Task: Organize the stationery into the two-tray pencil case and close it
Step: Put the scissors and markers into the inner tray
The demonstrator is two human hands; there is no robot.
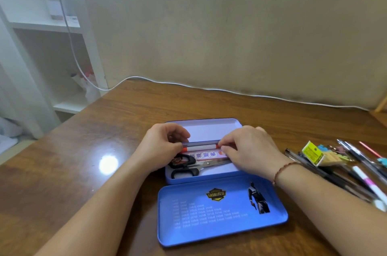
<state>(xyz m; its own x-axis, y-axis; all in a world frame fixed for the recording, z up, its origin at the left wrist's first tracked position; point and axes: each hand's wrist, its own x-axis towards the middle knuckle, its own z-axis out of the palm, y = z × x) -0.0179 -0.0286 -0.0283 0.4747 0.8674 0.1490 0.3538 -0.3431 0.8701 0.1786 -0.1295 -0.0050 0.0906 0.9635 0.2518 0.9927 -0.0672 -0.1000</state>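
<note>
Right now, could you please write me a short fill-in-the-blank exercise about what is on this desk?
1. The scissors in the pencil case have ____ handles.
2. Both hands, left and right, hold the ends of a ____.
3. The loose pens lie on the table to the ____ of the case.
4. The person wears a thin cord bracelet on the ____ wrist.

Missing words: black; pen; right; right

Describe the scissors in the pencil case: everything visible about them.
The scissors have black plastic loop handles and silver metal blades, apparently closed. They lie flat in the front of the blue case's tray, handles left, blades pointing right under the right hand. A printed ruler-like strip lies just behind them.
</note>
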